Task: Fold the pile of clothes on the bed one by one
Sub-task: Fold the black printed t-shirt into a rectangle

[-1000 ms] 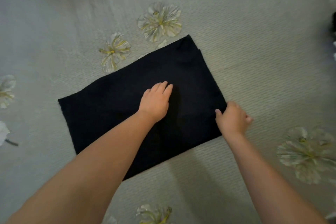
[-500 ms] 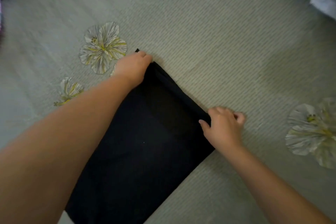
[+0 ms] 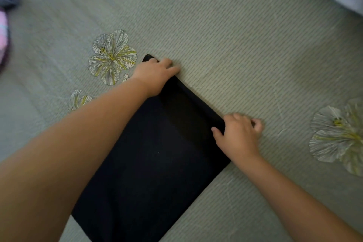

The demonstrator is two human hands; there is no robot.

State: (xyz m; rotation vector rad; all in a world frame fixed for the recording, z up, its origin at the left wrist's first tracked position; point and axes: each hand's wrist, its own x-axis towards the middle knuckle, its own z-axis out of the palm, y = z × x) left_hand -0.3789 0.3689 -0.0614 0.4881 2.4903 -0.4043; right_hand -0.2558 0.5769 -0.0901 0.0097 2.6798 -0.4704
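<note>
Black garment point(image 3: 149, 167) lies flat on bed point(image 3: 235, 35), folded to rectangle, far edge slightly raised as roll. Left hand point(image 3: 155, 75) at far left corner of this edge, fingers curled over cloth, gripping it. Right hand point(image 3: 238, 135) at far right corner, fingers curled, thumb on top of cloth, pinching edge. Pink and grey clothes point(image 3: 5, 15) at far left border, blurred.

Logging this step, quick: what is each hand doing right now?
Left hand: curled on the far corner of the black cloth.
Right hand: gripping the cloth's near corner.
</note>
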